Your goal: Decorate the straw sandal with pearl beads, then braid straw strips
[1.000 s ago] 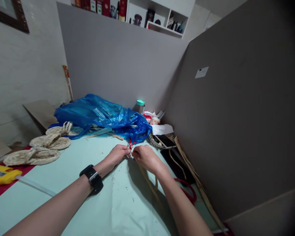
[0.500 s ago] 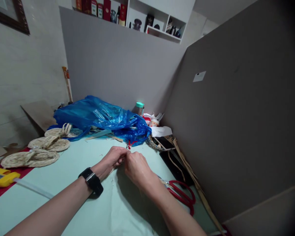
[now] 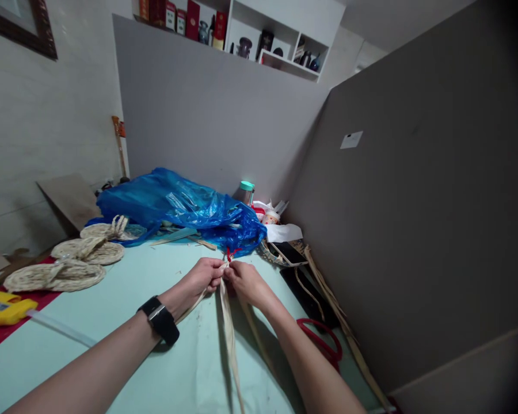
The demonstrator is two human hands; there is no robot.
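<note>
Head view: the left hand (image 3: 204,278) and right hand (image 3: 247,282) meet just on the near side of a red tie (image 3: 229,253), fingertips of both pinched on pale strips (image 3: 228,330). The middle strip's long axis runs from the fingers toward the person; others slant off to either side. Neither hand is clearly nearer. Beyond lies a blue bag (image 3: 172,198).

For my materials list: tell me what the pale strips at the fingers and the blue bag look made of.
Pale strips: probably dried plant fibre, matt, judging by their creased, uneven, cream lengths. Blue bag: thin plastic film, glossy, given its crinkles and bright highlights.
</note>
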